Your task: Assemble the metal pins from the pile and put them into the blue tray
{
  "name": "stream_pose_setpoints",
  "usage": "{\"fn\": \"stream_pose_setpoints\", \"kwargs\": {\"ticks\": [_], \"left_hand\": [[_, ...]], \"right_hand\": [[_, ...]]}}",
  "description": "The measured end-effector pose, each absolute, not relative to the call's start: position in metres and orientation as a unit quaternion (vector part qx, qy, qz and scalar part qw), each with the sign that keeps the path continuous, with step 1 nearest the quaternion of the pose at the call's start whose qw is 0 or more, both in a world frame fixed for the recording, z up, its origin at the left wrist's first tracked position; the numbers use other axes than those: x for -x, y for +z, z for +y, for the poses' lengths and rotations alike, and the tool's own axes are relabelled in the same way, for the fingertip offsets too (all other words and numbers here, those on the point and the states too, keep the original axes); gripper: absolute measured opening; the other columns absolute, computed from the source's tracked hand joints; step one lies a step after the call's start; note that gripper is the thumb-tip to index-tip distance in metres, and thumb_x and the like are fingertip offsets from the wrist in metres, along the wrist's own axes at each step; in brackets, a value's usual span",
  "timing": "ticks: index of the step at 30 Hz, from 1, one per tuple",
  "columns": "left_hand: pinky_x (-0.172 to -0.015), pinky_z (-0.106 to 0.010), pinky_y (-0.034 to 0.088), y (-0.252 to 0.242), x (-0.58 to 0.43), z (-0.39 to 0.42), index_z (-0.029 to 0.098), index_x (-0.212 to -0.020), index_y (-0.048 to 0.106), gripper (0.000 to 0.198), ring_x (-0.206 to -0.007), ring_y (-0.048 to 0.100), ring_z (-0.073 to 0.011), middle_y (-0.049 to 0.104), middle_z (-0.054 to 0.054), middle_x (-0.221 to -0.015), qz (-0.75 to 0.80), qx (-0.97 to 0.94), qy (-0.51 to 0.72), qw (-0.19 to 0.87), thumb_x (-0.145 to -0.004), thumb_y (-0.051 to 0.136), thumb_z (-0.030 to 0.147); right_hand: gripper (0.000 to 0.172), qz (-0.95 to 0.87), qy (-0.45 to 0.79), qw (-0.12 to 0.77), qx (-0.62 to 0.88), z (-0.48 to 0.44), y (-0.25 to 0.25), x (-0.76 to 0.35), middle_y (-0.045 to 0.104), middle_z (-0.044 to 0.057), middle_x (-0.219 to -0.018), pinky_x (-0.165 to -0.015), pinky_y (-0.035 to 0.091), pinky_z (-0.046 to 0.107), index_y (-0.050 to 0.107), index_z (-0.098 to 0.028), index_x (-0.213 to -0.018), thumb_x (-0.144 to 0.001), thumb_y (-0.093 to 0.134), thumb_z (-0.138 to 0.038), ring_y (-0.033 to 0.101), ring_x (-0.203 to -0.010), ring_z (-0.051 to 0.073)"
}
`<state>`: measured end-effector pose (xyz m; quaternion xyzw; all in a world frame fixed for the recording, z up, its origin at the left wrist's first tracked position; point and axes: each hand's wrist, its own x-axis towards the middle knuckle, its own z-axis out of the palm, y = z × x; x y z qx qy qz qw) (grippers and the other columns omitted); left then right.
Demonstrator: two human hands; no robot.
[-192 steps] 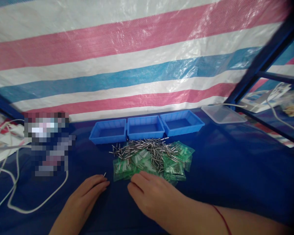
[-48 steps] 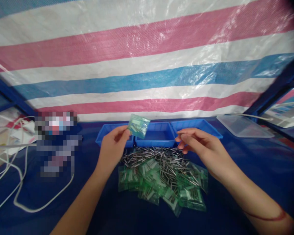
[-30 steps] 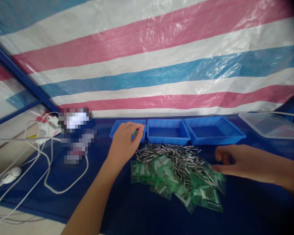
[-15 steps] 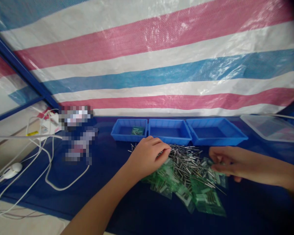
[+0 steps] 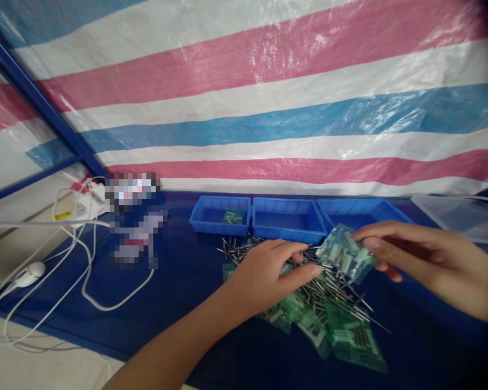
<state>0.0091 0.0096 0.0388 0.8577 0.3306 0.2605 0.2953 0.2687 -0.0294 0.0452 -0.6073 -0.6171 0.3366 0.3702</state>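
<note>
A heap of thin metal pins point(image 5: 329, 284) and small green plastic bags point(image 5: 350, 338) lies on the blue table cloth. My right hand point(image 5: 427, 260) pinches one green bag point(image 5: 344, 259) and holds it lifted above the heap. My left hand point(image 5: 268, 273) rests palm down on the heap, fingers stretched over pins and bags. Behind the heap stand three blue trays in a row: the left tray point(image 5: 199, 219) has one green bag point(image 5: 232, 216) in it, the middle tray point(image 5: 287, 234) and the right tray point(image 5: 390, 208) show nothing inside.
A clear plastic lid point(image 5: 463, 216) lies at the far right. White cables point(image 5: 85, 281) and a white mouse point(image 5: 29, 273) lie at the left, beside a blurred-out item point(image 5: 132, 219). A striped tarp point(image 5: 244, 97) hangs behind the table.
My left hand dropped a green bag into the left tray, then came back onto the heap. My right hand took a bag from the heap's right side and lifted it.
</note>
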Motion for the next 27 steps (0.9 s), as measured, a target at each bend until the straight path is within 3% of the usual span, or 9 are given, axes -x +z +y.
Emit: {"fn": "stream_pose_setpoints", "kwargs": {"ticks": [6,10,15,22,27], "left_hand": [[-0.062,-0.022,0.042,0.040,-0.011,0.010,0.018,-0.085,0.071,0.028,-0.065,0.058,-0.0122,0.067,-0.001,-0.073,0.359,-0.826,0.250,0.355,-0.093,0.050,0.034],[-0.061,-0.022,0.044,0.040,-0.010,0.012,0.017,-0.086,0.070,0.026,-0.068,0.060,-0.0127,0.069,-0.002,-0.076,0.373,-0.790,0.294,0.388,-0.092,0.050,0.032],[-0.065,-0.023,0.046,0.040,-0.008,0.014,0.017,-0.088,0.070,0.025,-0.071,0.062,-0.0133,0.071,-0.003,-0.081,0.383,-0.773,0.321,0.390,-0.092,0.051,0.032],[-0.064,-0.023,0.045,0.040,-0.007,0.014,0.017,-0.085,0.070,0.024,-0.068,0.060,-0.0122,0.070,-0.002,-0.079,0.365,-0.797,0.313,0.365,-0.091,0.051,0.031],[-0.062,-0.023,0.043,0.041,-0.007,0.013,0.017,-0.084,0.070,0.023,-0.064,0.057,-0.0111,0.067,-0.001,-0.073,0.363,-0.808,0.309,0.346,-0.091,0.052,0.030]], "right_hand": [[0.028,-0.584,0.329,0.472,0.573,-0.033,0.047,-0.227,0.071,0.004,-0.078,-0.049,0.054,0.027,0.072,-0.025,-0.088,-0.070,0.073,-0.047,0.061,-0.056,0.015],[0.034,-0.555,0.364,0.501,0.555,-0.029,0.046,-0.227,0.069,0.004,-0.069,-0.052,0.055,0.029,0.069,-0.024,-0.096,-0.069,0.075,-0.045,0.062,-0.056,0.016],[0.027,-0.571,0.408,0.447,0.555,-0.025,0.046,-0.232,0.064,0.003,-0.063,-0.049,0.052,0.026,0.069,-0.021,-0.077,-0.074,0.071,-0.048,0.059,-0.054,0.014],[0.020,-0.555,0.448,0.439,0.545,-0.026,0.039,-0.236,0.060,0.000,-0.062,-0.048,0.047,0.025,0.066,-0.023,-0.084,-0.078,0.069,-0.041,0.055,-0.054,0.013],[0.028,-0.501,0.478,0.471,0.547,-0.026,0.037,-0.230,0.060,0.000,-0.065,-0.041,0.043,0.024,0.064,-0.022,-0.094,-0.073,0.073,-0.038,0.052,-0.050,0.011]]}}
